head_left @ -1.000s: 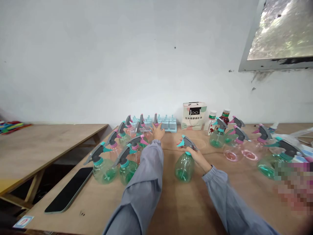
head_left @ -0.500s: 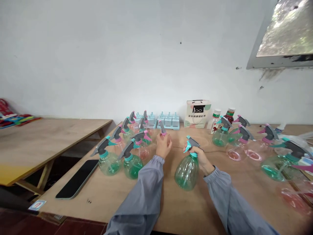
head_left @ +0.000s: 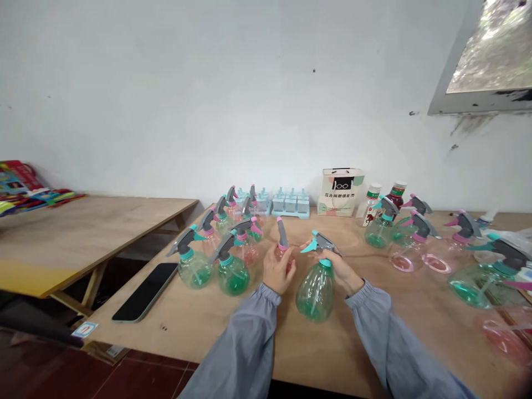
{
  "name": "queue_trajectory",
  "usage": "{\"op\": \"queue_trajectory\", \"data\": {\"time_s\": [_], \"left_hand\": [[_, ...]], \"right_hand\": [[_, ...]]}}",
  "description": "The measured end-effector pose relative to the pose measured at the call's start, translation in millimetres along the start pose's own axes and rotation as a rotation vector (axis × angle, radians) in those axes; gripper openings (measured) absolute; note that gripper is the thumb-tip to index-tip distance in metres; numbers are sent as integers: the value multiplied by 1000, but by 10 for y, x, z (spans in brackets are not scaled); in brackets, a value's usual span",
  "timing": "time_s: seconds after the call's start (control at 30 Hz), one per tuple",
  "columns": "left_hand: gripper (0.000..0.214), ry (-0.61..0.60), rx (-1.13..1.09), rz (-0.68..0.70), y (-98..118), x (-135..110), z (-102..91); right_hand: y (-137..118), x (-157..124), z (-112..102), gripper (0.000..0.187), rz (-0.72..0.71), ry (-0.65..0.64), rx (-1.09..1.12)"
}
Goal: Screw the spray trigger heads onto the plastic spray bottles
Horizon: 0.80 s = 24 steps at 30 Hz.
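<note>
My left hand (head_left: 279, 270) is closed round the neck of a pink spray bottle (head_left: 282, 254). Its grey sprayer head stands upright above my fingers, and most of its body is hidden behind the hand. Close on the right, my right hand (head_left: 339, 269) grips a green spray bottle (head_left: 315, 293) just under its grey and turquoise head. That bottle is upright over the table, with a thin tube showing inside. To the left of my left hand stand several more spray bottles, among them a green one (head_left: 233, 276) and a pink one (head_left: 249, 250).
More spray bottles, such as a pink one (head_left: 409, 252), stand on the right. Behind are light-blue ice-pop moulds (head_left: 291, 204), a paper bag (head_left: 338, 194) and two capped bottles (head_left: 371, 202). A phone (head_left: 145, 292) lies near the table's left edge, across a gap from another table (head_left: 103, 227).
My left hand has come nearer to me with the pink spray bottle, and more of its sprayer head shows. My right hand still holds the green one. The view has shifted slightly left.
</note>
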<state>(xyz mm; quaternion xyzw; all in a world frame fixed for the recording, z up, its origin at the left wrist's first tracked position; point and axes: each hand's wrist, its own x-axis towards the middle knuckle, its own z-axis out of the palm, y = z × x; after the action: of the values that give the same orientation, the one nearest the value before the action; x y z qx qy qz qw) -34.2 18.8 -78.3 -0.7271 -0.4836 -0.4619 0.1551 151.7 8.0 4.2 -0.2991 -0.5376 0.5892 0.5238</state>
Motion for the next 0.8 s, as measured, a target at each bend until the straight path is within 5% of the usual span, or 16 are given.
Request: {"op": "queue_trajectory", "data": {"time_s": [0.17, 0.33, 0.53, 0.7, 0.8], "left_hand": [[44, -93, -12, -57, -10, -19, 13], [46, -133, -9, -82, -31, -10, 7], [47, -135, -31, -74, -37, -15, 3], [46, -126, -47, -58, -52, -15, 7], [46, -141, -47, -65, -50, -12, 1]], "right_hand": [[-1, -2, 18, 14, -55, 61, -21], [-14, -27, 34, 16, -22, -34, -59], [6, -56, 23, 15, -184, 145, -66], [-47, -45, 49, 21, -167, 72, -49], [-66, -60, 61, 18, -184, 132, -72]]}}
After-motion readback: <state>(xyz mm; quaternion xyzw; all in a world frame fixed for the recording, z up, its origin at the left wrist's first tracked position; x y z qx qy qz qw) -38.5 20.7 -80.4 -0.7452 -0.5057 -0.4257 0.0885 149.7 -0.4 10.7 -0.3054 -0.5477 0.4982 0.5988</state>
